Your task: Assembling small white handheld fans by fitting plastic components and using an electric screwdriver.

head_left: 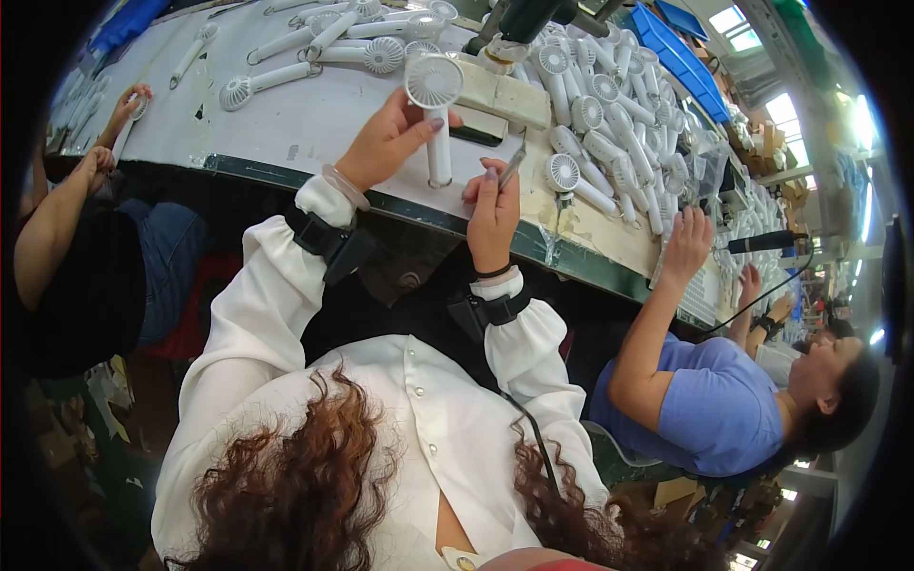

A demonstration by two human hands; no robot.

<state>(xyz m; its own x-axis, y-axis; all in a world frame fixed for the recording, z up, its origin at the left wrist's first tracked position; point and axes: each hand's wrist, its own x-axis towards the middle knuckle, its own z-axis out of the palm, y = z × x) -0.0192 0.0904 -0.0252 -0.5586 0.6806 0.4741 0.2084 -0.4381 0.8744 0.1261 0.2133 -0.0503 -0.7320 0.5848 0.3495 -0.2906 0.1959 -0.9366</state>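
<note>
My left hand (383,145) is closed round the upper handle of a white handheld fan (439,160), just above the table's near edge. The fan stands upright, its round slotted head at the top and a small loop at the foot of the handle. A short way to its right, my right hand (492,217) pinches a slim grey metal tool (513,166) that points up and away. Its lower end is hidden in the fingers, so its exact kind cannot be told. The tool and the fan are apart.
Many white fans (609,119) are heaped on the right; others (384,55) lie at the back left. Beyond my hands stand a pale block (500,98) and a dark green machine (526,19). A blue tray (678,62) sits behind the heap. Co-workers sit on both sides.
</note>
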